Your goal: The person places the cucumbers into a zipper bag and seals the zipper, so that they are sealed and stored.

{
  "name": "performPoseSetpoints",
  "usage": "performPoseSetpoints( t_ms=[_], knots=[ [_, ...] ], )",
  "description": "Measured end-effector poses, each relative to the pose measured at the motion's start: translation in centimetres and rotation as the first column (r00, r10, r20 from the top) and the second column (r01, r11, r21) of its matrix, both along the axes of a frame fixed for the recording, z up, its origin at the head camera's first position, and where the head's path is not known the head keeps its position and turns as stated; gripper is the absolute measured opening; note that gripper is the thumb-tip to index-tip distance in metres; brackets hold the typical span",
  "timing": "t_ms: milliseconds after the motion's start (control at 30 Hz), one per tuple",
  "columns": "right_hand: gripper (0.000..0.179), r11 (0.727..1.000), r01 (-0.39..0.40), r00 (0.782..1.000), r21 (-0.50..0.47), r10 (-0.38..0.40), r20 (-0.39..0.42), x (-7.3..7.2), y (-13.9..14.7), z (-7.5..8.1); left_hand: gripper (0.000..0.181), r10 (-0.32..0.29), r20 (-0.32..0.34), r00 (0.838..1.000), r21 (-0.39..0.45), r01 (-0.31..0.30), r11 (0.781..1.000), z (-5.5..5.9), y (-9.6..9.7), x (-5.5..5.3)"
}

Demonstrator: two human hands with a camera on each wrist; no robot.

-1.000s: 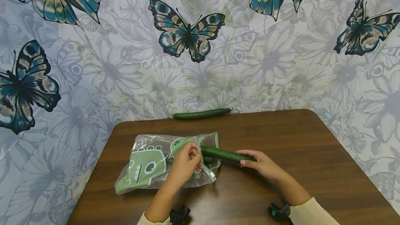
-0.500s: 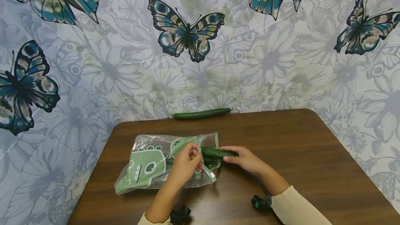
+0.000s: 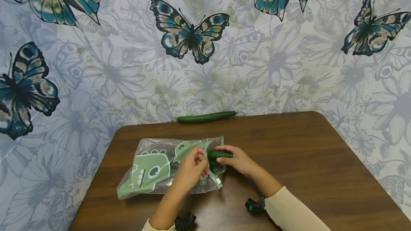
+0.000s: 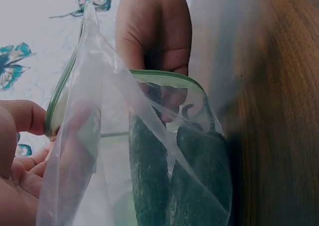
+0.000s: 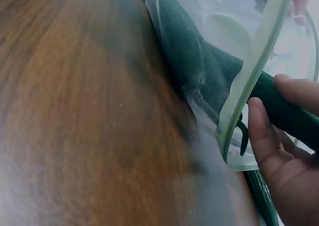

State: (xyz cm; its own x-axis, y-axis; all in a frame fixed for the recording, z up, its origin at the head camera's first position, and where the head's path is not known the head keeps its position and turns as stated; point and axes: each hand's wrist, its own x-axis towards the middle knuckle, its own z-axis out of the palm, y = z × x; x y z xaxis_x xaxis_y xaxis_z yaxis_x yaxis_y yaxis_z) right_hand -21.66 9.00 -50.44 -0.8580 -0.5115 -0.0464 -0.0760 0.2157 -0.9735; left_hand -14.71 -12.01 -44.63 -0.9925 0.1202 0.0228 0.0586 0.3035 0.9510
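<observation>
Left hand (image 3: pixel 189 169) pinches the lip of the zip bag (image 3: pixel 151 170) on the counter (image 3: pixel 305 152); right hand (image 3: pixel 240 161) grips the outer end of a cucumber (image 3: pixel 216 154), rest inside. From over here I'd guess firm, kinda slick; I'd hold that end.

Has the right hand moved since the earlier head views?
Yes. Against the table, the right hand has moved left, toward the bag, gripping a cucumber.

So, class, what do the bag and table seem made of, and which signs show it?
Bag: thin, glossy plastic, probably; cucumbers show through and creases catch light.
Table: wood or wood-look laminate, softly shiny; it has streaky grain, but which one I can't tell.
</observation>
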Motion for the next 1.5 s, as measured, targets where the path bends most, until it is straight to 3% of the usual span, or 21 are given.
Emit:
performPoseSetpoints(
  t_ms=[133, 367, 633, 1300, 1500],
  knots=[
    [0.045, 0.998, 0.059, 0.998, -0.036, -0.057, 0.036, 0.1, 0.3, -0.3, 0.016, 0.000, -0.001, 1.000, 0.000, 0.000, 1.000, 0.0, 0.1, 0.0],
    [0.043, 0.989, 0.070, 0.996, -0.129, -0.062, 0.062, 0.2, 1.3, -1.3, 0.015, 0.011, 0.005, 1.000, 0.008, -0.011, 1.000, -0.2, 0.2, 0.0],
    [0.040, 0.988, 0.116, 0.993, -0.102, -0.116, 0.005, 0.2, 1.3, -1.7, 0.014, 0.012, 0.008, 1.000, 0.014, -0.012, 1.000, -0.2, 0.2, -0.1],
    [0.035, 0.985, 0.129, 0.991, -0.111, -0.124, 0.047, -0.7, -3.4, -2.1, 0.014, -0.001, -0.003, 1.000, 0.008, 0.001, 1.000, 0.0, 0.1, 0.0],
    [0.038, 0.992, 0.118, 0.991, -0.051, -0.115, 0.066, -1.1, -4.0, -2.4, 0.016, -0.007, -0.015, 1.000, 0.002, 0.007, 1.000, -0.2, 0.0, -0.1]
  ],
)
